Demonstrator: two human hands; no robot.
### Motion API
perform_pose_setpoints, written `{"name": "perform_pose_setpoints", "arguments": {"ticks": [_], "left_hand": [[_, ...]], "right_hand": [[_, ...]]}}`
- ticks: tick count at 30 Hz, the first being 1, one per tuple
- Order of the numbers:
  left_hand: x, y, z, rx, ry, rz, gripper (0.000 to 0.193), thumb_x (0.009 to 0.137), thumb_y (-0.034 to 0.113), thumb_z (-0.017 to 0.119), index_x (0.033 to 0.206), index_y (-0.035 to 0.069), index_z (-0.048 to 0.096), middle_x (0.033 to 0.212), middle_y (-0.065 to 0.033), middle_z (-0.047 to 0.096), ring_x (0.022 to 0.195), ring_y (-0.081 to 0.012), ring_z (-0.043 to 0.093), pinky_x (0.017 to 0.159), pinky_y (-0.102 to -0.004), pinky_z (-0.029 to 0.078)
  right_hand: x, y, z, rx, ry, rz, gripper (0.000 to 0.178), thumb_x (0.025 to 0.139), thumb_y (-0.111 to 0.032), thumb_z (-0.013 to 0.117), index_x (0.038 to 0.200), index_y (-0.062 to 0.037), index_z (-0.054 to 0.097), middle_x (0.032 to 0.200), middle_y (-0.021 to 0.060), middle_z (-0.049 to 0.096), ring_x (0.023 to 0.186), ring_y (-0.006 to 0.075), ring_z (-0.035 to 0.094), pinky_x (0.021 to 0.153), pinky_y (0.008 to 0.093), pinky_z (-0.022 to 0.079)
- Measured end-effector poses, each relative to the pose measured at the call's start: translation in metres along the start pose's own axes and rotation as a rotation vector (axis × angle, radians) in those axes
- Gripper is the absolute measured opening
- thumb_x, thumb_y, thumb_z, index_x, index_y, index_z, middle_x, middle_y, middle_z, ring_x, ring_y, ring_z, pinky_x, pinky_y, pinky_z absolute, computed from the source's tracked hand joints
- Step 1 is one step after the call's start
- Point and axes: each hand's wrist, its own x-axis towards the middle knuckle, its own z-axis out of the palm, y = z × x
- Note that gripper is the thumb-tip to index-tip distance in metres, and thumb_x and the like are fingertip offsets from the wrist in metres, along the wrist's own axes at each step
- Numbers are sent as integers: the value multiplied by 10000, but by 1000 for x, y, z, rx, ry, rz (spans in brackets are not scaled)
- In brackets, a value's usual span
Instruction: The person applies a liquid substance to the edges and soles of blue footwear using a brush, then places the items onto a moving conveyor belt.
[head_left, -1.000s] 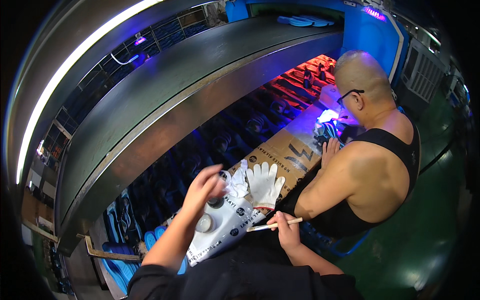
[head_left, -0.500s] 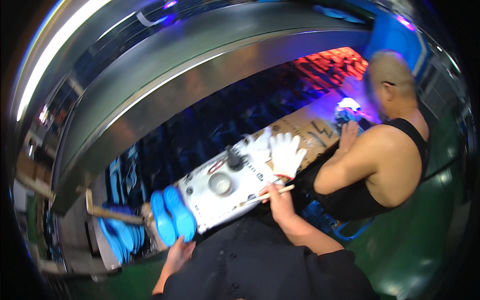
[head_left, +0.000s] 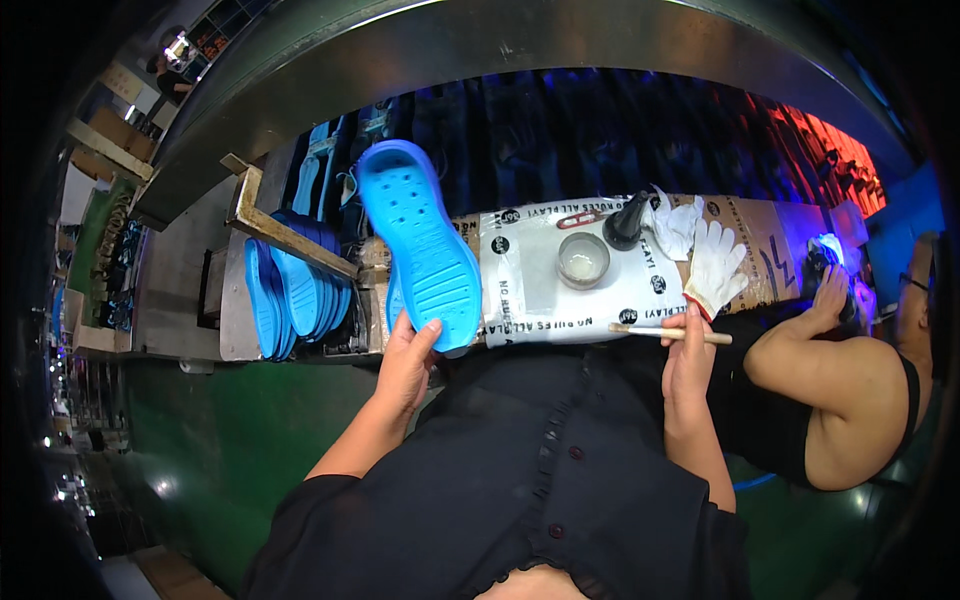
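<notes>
My left hand (head_left: 405,370) grips the heel end of a light blue shoe sole (head_left: 420,235), thumb on top. The sole is raised with its holed, ribbed face showing. Behind it, another blue sole (head_left: 394,300) is mostly hidden. In my right hand (head_left: 688,368) is a thin wooden-handled brush (head_left: 648,331), its bristles pointing left over the near edge of the white printed sheet (head_left: 540,318). On that sheet stand a small round cup (head_left: 583,262) of pale liquid and a dark cone-topped bottle (head_left: 625,224). A red clip-like item (head_left: 577,220) lies behind the cup.
Several blue soles (head_left: 290,290) stand stacked at the left beside a wooden bar (head_left: 280,230). White gloves (head_left: 716,265) lie right of the sheet. A co-worker (head_left: 840,390) sits close on my right. A metal hood (head_left: 480,45) spans above the dark rack behind the bench.
My left hand has lifted one blue sole up off the pair on the bench. The view has swung, and the brush remains in my right hand.
</notes>
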Motion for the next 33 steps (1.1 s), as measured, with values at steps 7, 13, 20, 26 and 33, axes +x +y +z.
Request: {"name": "perform_pose_setpoints", "arguments": {"ticks": [7,13,20,26,33], "left_hand": [[18,16,34,610,-87,334,504,832,115,575,1257,-57,365,1115,-142,548,1012,-199,544,901,-321,418],[20,9,64,458,-173,439,450,804,41,595,1195,-42,390,1071,-135,560,957,-181,560,863,-305,437],[19,3,66,456,-185,549,437,784,14,604,1168,-45,404,1014,-121,578,901,-164,577,821,-288,455],[21,-3,57,477,-170,646,386,751,7,637,1089,-53,460,902,-102,609,788,-137,594,719,-257,473],[20,-4,58,507,-193,718,331,724,-18,626,1027,-49,495,849,-87,603,740,-122,583,686,-252,471]], "right_hand": [[-3,-31,34,-66,-239,-213,383,943,-231,438,699,8,608,667,66,587,611,103,492,615,236,386],[-20,-54,65,-436,-556,-838,227,848,-164,552,654,-76,631,603,36,576,598,211,520,789,359,384],[-27,-51,73,-545,-555,-953,179,796,-141,597,629,-83,626,580,23,550,592,202,513,762,352,374],[-26,-52,68,-603,-489,-913,189,790,-119,593,606,-80,612,577,29,546,591,208,512,768,358,382],[-28,-51,76,-557,-569,-953,174,776,-135,619,612,-78,610,588,29,547,591,207,514,767,360,389]]}}
